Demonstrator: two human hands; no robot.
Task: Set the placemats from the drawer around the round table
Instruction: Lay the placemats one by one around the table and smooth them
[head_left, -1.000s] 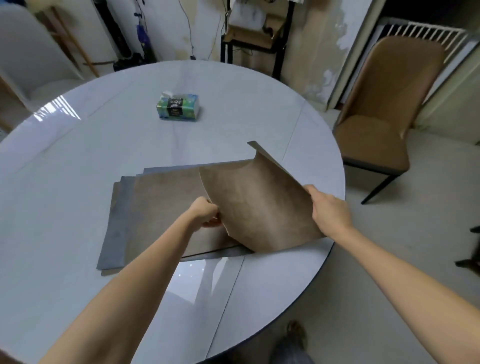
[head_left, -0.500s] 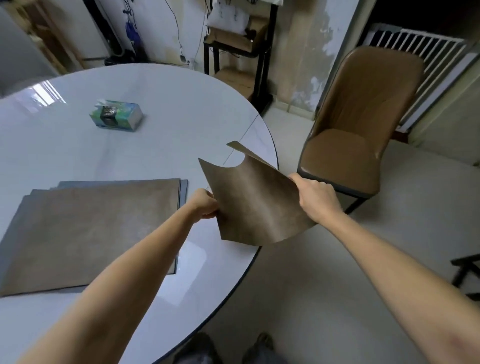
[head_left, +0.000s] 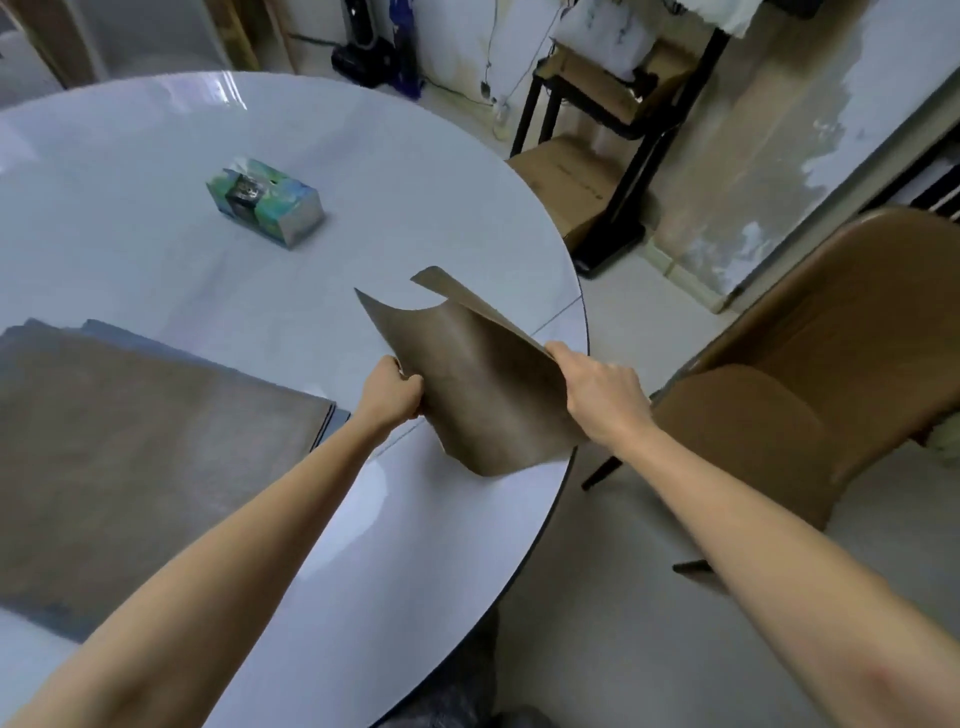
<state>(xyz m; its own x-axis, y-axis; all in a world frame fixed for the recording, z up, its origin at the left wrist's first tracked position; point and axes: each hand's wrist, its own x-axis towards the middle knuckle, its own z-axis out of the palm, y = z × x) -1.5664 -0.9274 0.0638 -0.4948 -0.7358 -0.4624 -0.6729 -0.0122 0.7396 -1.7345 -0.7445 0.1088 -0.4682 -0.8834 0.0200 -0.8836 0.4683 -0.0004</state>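
Hands meet on one brown placemat that I hold in the air over the right edge of the round table. My left hand grips the mat's left edge with its fingers curled round it, and my right hand grips the right edge the same way, thumb side toward me. Held between them, the mat sags into a shallow trough, its two far corners curling upward and its near edge hanging down just above the glossy white tabletop, close to the rim. To my left, flat on the table and apart from the held mat, lies a stack of placemats: a brown one on top, with grey edges of others peeking out beneath it at the far side and the right corner. Farther across the table stands a green and blue tissue box. Just beyond the table's right edge sits a brown padded chair on dark legs. Behind the table, against the wall, is a black metal shelf holding cardboard boxes.
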